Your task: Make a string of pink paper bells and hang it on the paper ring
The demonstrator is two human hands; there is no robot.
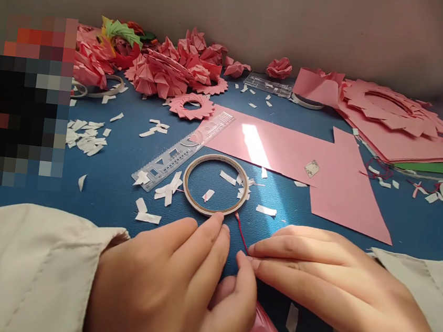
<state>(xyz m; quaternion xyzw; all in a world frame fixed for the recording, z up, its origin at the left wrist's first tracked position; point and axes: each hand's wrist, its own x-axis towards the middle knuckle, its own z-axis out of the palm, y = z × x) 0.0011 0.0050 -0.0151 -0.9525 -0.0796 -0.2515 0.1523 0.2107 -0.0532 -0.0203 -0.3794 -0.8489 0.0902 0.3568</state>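
Both hands lay nearest the lens, cream sleeves at the wrists. We found the left hand (pixel 177 283) with fingers together and curled, its thumb tip meeting the fingertips of the right hand (pixel 335 289), whose fingers lay straight and pressed together. Between them they pinched a thin red thread (pixel 240 232), which rose toward a flat ring of double-sided tape (pixel 216 185) just beyond the fingertips. Under the palms sat a folded pink paper piece (pixel 261 331) — mostly hidden. We noted a clear plastic ruler (pixel 183 150) touching the ring's far side, a large pink paper sheet (pixel 305 161) to the right, white paper scraps (pixel 85 138) across the blue table (pixel 116 186) and folded pink paper flowers (pixel 164 70) at the back.
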